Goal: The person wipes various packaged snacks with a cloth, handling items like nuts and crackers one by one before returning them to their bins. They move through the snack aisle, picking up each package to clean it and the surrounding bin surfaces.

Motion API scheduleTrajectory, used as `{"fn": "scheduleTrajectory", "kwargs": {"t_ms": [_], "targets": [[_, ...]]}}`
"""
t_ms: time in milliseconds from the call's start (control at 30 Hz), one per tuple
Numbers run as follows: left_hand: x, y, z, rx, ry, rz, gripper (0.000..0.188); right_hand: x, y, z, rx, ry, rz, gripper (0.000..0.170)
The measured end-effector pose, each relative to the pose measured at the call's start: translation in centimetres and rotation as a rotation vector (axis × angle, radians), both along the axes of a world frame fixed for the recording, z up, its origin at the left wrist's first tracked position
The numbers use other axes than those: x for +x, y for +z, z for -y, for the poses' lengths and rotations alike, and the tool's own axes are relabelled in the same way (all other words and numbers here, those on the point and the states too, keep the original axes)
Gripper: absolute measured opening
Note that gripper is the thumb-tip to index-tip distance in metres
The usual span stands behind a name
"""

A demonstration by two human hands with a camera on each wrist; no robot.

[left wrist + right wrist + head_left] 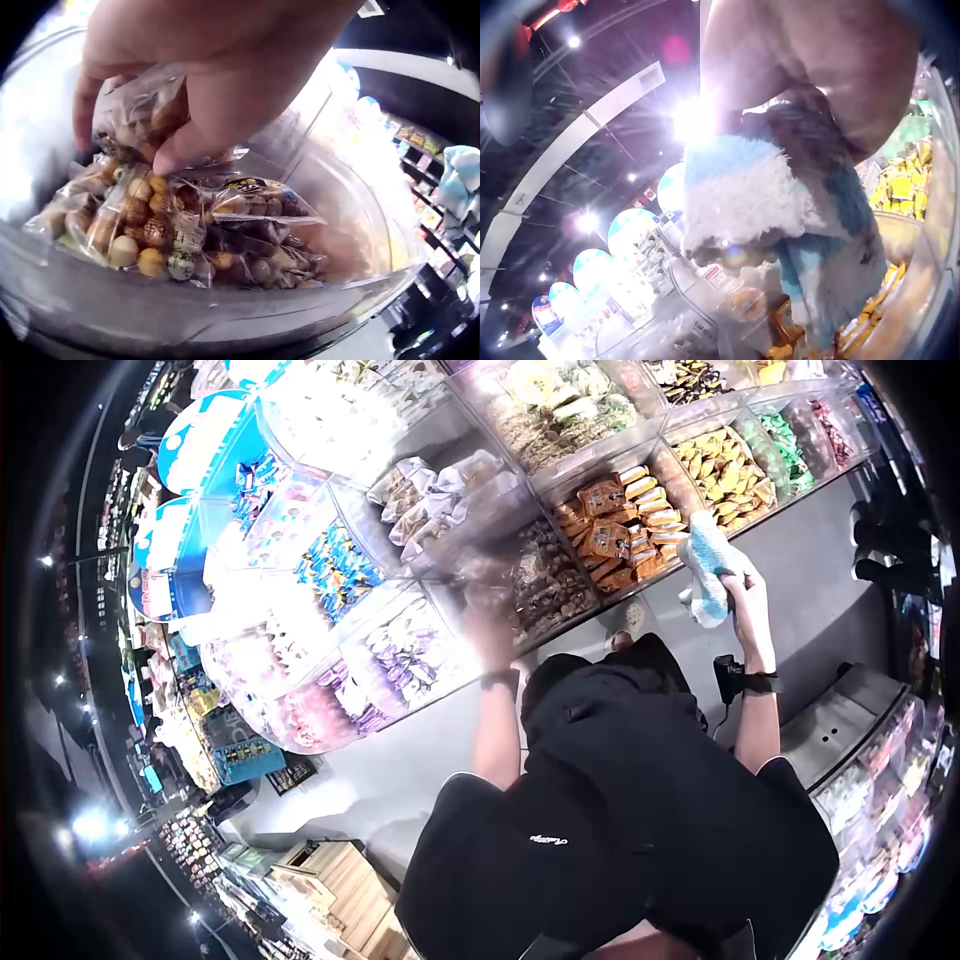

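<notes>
You have one packet in your grasp, and it is not yet clear of the bin.
Your left hand [202, 45] pinches a clear packet [139, 118] between thumb and fingers, behind the near rim of the clear plastic bin [142, 304], toward its left side in the left wrist view. The grasp looks done; letting that packet go is not, and the other packets [146, 225] lie in a loose, overlapping heap, so you seem partway through. Your right hand [750, 605] pinches the blue-and-white cloth [710, 565] by the front right corner of the bin of orange packets [610, 525]; whether it touches that bin you cannot tell. Count two hands, one cloth and one held packet; the heap and the orange packets overlap too much for you to count.
</notes>
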State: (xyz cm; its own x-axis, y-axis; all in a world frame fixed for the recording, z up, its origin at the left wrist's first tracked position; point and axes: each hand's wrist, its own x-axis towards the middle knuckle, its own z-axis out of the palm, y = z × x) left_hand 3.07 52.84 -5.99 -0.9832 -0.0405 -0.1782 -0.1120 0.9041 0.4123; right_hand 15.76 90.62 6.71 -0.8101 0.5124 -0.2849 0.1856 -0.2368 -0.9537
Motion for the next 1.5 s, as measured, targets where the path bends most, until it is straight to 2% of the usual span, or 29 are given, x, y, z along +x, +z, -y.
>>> {"fn": "scheduleTrajectory", "kwargs": {"t_ms": [33,100,133,233,300,333,367,433,533,633,667,767,900,967,1000,1033,1167,1233,1300,1367,1400,1500], "targets": [[-0.2,0.3,-0.9,-0.057,0.000,0.042,0.079,0.1,-0.4,-1.1,0.048,0.004,0.026,0.040],[-0.6,-1.5,-2.0,-0.286,-0.132,-0.134,0.079,0.0,0.4,-2.8,-0.005,0.051,0.013,0.041],[-0.5,-0.8,-3.5,-0.354,-0.157,-0.289,0.074,0.3,0.5,-3.8,-0.027,0.077,0.022,0.042],[-1.1,-2.2,-7.5,-0.121,-0.188,-0.275,0.070,0.6,0.6,-5.9,-0.005,0.102,0.021,0.043],[-1.5,-4.1,-8.9,0.088,-0.305,-0.280,0.067,0.9,0.8,-6.7,-0.045,0.081,0.026,0.043],[-2.2,-5.2,-9.3,0.107,-0.337,-0.196,0.064,1.1,0.7,-7.1,-0.047,0.073,0.022,0.043],[-1.8,-6.3,-9.6,0.031,-0.316,-0.239,0.061,1.3,0.7,-7.5,-0.047,0.064,0.019,0.043],[-1.2,-3.5,-11.3,-0.118,-0.274,-0.321,0.056,2.0,0.2,-8.2,-0.029,0.050,0.007,0.045],[-2.3,-2.3,-11.7,-0.140,-0.212,0.003,0.081,3.0,0.0,-9.0,-0.064,0.039,0.012,0.047],[-2.5,-2.4,-11.8,-0.159,-0.239,-0.110,0.081,3.3,0.0,-9.1,-0.079,0.033,0.011,0.049],[-2.8,-2.2,-11.6,-0.045,-0.217,-0.044,0.077,3.3,0.0,-9.0,-0.083,0.028,-0.001,0.049],[-3.3,4.4,-11.8,0.283,-0.126,0.090,0.065,3.0,0.3,-8.6,-0.101,0.014,-0.012,0.048],[-2.7,9.0,-10.2,0.690,0.023,0.012,0.053,2.1,0.4,-7.0,-0.186,-0.022,-0.052,0.045],[-2.2,8.0,-8.4,1.222,0.202,0.114,0.051,1.4,0.7,-5.6,-0.194,-0.024,-0.073,0.045],[-1.4,12.5,-9.2,1.310,0.317,0.226,0.056,0.9,1.1,-4.5,-0.178,-0.016,-0.085,0.045],[-0.9,11.9,-8.0,1.473,0.200,0.284,0.060,0.4,1.6,-3.4,-0.162,-0.007,-0.094,0.044],[1.8,19.4,-11.6,1.858,0.199,0.298,0.067,-1.8,4.2,1.6,-0.010,0.093,-0.181,0.049],[2.4,19.1,-11.9,1.888,0.087,0.372,0.070,-2.9,5.8,4.2,0.119,0.149,-0.282,0.051],[2.9,19.4,-13.2,1.877,0.042,0.391,0.069,-4.0,6.9,5.7,0.684,0.200,-0.445,0.051],[3.4,18.9,-14.6,1.908,0.076,0.329,0.064,-4.5,8.0,7.0,0.968,0.266,-0.491,0.050],[3.5,18.8,-15.3,1.879,0.040,0.291,0.060,-4.6,8.1,7.5,0.939,0.324,-0.543,0.052],[3.5,18.6,-15.6,1.786,-0.025,0.227,0.054,-4.4,7.9,7.7,1.087,0.353,-0.578,0.055]]}}
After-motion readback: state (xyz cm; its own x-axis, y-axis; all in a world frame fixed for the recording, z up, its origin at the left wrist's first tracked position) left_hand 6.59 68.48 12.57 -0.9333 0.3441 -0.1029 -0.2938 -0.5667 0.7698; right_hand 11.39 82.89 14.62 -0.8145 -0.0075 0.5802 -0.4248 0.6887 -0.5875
